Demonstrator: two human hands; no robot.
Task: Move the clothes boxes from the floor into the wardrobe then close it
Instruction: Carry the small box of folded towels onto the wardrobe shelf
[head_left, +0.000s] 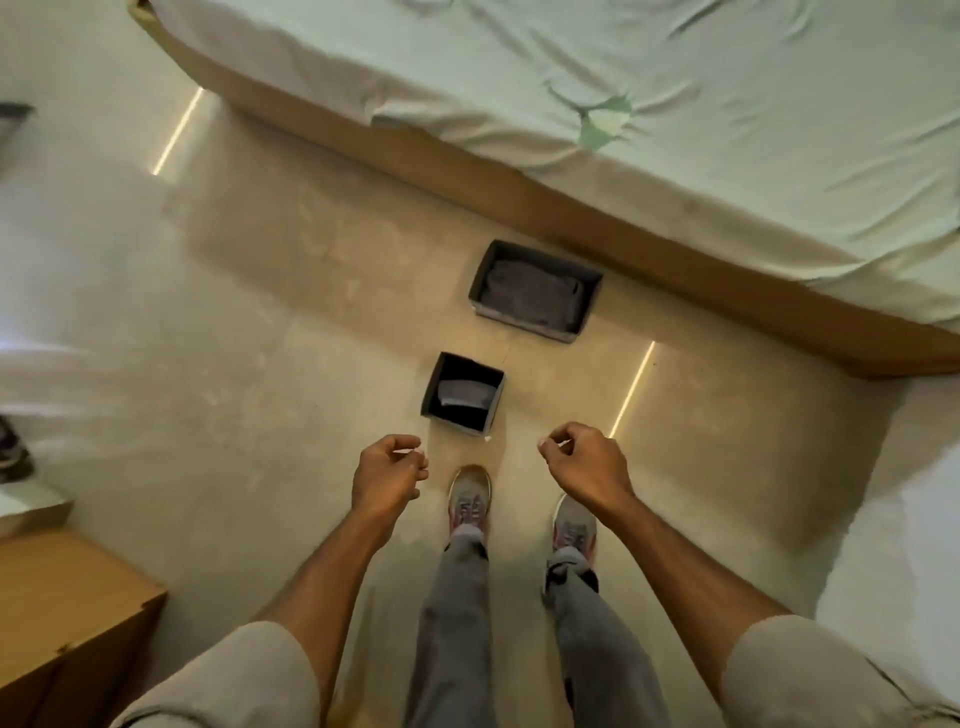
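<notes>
Seen from above, a person stands on a pale floor (234, 322) with both arms stretched forward and down. The left hand (388, 475) has a loose grip, fingers lightly curled and holding nothing. The right hand (584, 465) matches it, fingers loosely curled, holding nothing and touching nothing. Just ahead of the hands, between them and a little nearer the left one, a small dark box (464, 393) sits open on the floor with a folded grey cloth inside. Beyond it, apart from it and close to the bed, lies a larger dark box (535, 289), also open, holding folded grey clothing. A bed (675, 130) with a wooden frame and rumpled pale sheet runs diagonally across the top right. A wooden cabinet (67, 613) stands at the lower left. Two grey sneakers (470, 501) and grey trouser legs show below the hands.
</notes>
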